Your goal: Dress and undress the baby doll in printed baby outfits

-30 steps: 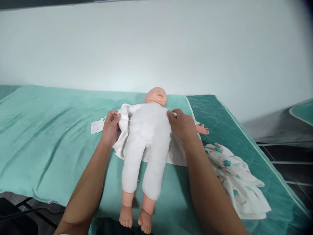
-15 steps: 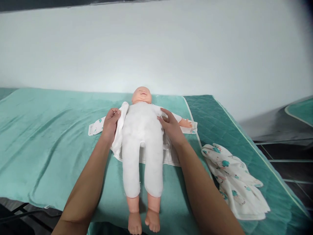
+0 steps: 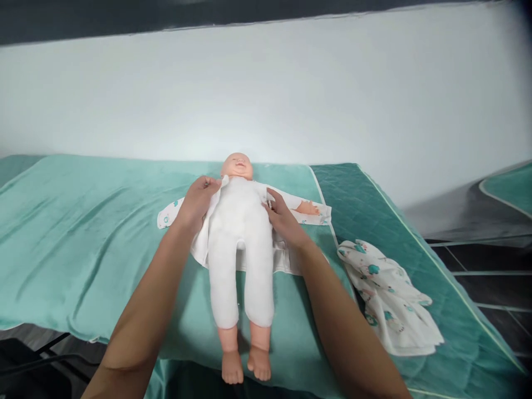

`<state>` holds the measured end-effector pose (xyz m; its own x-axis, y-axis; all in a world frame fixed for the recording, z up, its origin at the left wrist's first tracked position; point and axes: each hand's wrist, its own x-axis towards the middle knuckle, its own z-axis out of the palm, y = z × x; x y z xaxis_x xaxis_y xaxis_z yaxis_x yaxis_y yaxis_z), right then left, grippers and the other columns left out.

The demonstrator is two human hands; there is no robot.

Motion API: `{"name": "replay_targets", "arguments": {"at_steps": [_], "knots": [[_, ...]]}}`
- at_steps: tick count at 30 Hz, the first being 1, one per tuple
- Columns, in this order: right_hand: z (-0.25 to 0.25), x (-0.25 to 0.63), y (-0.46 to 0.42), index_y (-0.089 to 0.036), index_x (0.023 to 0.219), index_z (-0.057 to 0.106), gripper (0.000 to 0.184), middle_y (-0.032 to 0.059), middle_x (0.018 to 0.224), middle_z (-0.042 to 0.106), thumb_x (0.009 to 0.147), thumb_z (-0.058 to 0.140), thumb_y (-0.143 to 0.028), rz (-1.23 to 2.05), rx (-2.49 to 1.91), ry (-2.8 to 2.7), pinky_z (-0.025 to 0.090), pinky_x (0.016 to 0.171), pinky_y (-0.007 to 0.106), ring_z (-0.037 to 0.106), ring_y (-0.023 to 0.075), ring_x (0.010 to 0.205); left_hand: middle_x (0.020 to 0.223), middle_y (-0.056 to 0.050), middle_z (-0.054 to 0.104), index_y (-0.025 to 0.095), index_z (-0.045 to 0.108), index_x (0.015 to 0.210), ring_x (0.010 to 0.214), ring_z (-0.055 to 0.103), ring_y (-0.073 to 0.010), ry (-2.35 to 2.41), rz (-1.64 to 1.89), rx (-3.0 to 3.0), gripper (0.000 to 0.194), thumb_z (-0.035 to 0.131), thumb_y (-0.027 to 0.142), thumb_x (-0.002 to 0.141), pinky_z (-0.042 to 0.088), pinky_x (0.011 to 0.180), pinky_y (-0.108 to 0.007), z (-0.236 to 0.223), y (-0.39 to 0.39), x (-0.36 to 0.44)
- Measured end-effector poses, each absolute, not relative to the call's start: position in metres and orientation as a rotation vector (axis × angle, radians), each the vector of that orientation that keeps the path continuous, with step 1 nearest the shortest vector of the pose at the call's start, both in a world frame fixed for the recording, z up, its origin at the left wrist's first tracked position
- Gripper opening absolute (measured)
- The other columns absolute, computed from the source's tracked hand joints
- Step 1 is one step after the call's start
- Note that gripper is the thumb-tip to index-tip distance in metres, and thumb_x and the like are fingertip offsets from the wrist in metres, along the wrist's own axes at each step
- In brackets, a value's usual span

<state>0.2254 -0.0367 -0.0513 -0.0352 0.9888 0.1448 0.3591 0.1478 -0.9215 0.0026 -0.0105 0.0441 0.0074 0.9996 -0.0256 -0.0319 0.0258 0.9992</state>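
Note:
A baby doll point(image 3: 239, 233) with a white cloth body lies on its back, head away from me. Under it is a printed baby shirt point(image 3: 199, 250), spread with its inner side up. My left hand point(image 3: 200, 202) pinches the shirt's front edge beside the doll's chest and covers the arm on that side. On the other side, my right hand point(image 3: 282, 217) grips the doll's cloth body below the armpit, thumb and forefinger bent. The doll's arm there stretches right over a shirt sleeve point(image 3: 325, 215). The other sleeve point(image 3: 169, 213) lies out to the left.
A folded printed white garment point(image 3: 388, 299) lies right of the doll on a darker green quilted cover point(image 3: 399, 238). A light green cover point(image 3: 95, 221) spreads across the bed. The white wall point(image 3: 266, 94) rises behind. Dark floor and metal bars show at the right.
My left hand has moved right and slightly up, bringing the shirt edge closer to the doll's chest. My right hand stays at the doll's side. The view has tilted up slightly.

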Motion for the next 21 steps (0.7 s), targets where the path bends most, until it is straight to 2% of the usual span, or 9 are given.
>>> {"name": "replay_targets", "arguments": {"at_steps": [2, 4, 7, 8, 10, 12, 15, 18, 21], "knots": [[-0.051, 0.225, -0.037, -0.021, 0.153, 0.028, 0.067, 0.0084, 0.122, 0.059, 0.096, 0.046, -0.053, 0.928, -1.34, -1.52, 0.049, 0.092, 0.035, 0.058, 0.0173, 0.101, 0.064, 0.002, 0.05, 0.019, 0.055, 0.074, 0.05, 0.042, -0.0089, 1.178, 1.127, 1.181, 0.021, 0.071, 0.029, 0.082, 0.029, 0.045, -0.022, 0.06, -0.024, 0.013], [-0.048, 0.225, -0.039, -0.02, 0.153, 0.027, 0.069, 0.0087, 0.117, 0.061, 0.095, 0.047, -0.052, 0.992, -1.326, -1.486, 0.05, 0.088, 0.035, 0.058, 0.0173, 0.092, 0.069, -0.001, 0.056, 0.019, 0.057, 0.077, 0.052, 0.049, -0.0101, 1.077, 1.002, 1.226, 0.021, 0.074, 0.031, 0.081, 0.032, 0.045, -0.022, 0.073, -0.043, 0.024], [-0.041, 0.227, -0.042, -0.02, 0.153, 0.026, 0.07, 0.0081, 0.111, 0.065, 0.095, 0.048, -0.052, 1.023, -1.326, -1.488, 0.051, 0.084, 0.035, 0.059, 0.0175, 0.086, 0.102, -0.01, 0.068, 0.019, 0.062, 0.088, 0.069, 0.066, -0.0164, 0.916, 0.877, 1.322, 0.018, 0.07, 0.036, 0.085, 0.048, 0.053, -0.026, 0.082, -0.068, 0.035], [-0.039, 0.228, -0.043, -0.019, 0.152, 0.028, 0.069, 0.0081, 0.11, 0.066, 0.095, 0.049, -0.053, 1.007, -1.343, -1.501, 0.05, 0.085, 0.036, 0.06, 0.0181, 0.087, 0.113, -0.01, 0.068, 0.02, 0.063, 0.091, 0.074, 0.068, -0.0173, 0.922, 0.917, 1.354, 0.017, 0.067, 0.036, 0.086, 0.051, 0.058, -0.028, 0.081, -0.071, 0.036], [-0.034, 0.234, -0.045, -0.019, 0.149, 0.035, 0.066, 0.0074, 0.106, 0.069, 0.094, 0.05, -0.054, 0.946, -1.41, -1.536, 0.048, 0.087, 0.036, 0.062, 0.0194, 0.091, 0.122, -0.009, 0.066, 0.021, 0.063, 0.092, 0.083, 0.069, -0.0183, 1.044, 1.103, 1.443, 0.011, 0.062, 0.031, 0.089, 0.055, 0.07, -0.032, 0.072, -0.069, 0.035], [-0.027, 0.244, -0.047, -0.019, 0.139, 0.048, 0.055, 0.0057, 0.099, 0.071, 0.095, 0.05, -0.052, 0.861, -1.504, -1.542, 0.047, 0.086, 0.035, 0.064, 0.0198, 0.09, 0.12, -0.007, 0.068, 0.022, 0.064, 0.093, 0.097, 0.068, -0.0209, 1.251, 1.255, 1.597, 0.006, 0.059, 0.024, 0.09, 0.053, 0.087, -0.036, 0.057, -0.056, 0.033], [-0.016, 0.264, -0.052, -0.02, 0.11, 0.064, 0.032, 0.0059, 0.091, 0.072, 0.096, 0.046, -0.042, 0.653, -1.765, -1.519, 0.044, 0.079, 0.031, 0.064, 0.0207, 0.087, 0.115, -0.008, 0.07, 0.023, 0.066, 0.097, 0.113, 0.063, -0.0266, 1.445, 1.152, 1.904, 0.012, 0.06, 0.018, 0.087, 0.045, 0.101, -0.041, 0.037, -0.032, 0.035], [-0.008, 0.283, -0.056, -0.02, 0.085, 0.065, 0.026, 0.0086, 0.089, 0.071, 0.094, 0.046, -0.036, 0.468, -2.076, -1.556, 0.038, 0.071, 0.031, 0.063, 0.0234, 0.088, 0.116, -0.011, 0.069, 0.023, 0.065, 0.102, 0.114, 0.061, -0.0297, 1.453, 1.005, 2.108, 0.014, 0.061, 0.02, 0.088, 0.045, 0.098, -0.041, 0.033, -0.015, 0.049], [-0.008, 0.289, -0.059, -0.019, 0.078, 0.063, 0.025, 0.0086, 0.088, 0.071, 0.091, 0.051, -0.036, 0.504, -2.174, -1.666, 0.034, 0.066, 0.03, 0.063, 0.0228, 0.086, 0.113, -0.014, 0.069, 0.02, 0.063, 0.106, 0.111, 0.062, -0.0313, 1.436, 0.827, 2.277, 0.016, 0.057, 0.024, 0.092, 0.046, 0.093, -0.04, 0.043, -0.007, 0.079]]}}
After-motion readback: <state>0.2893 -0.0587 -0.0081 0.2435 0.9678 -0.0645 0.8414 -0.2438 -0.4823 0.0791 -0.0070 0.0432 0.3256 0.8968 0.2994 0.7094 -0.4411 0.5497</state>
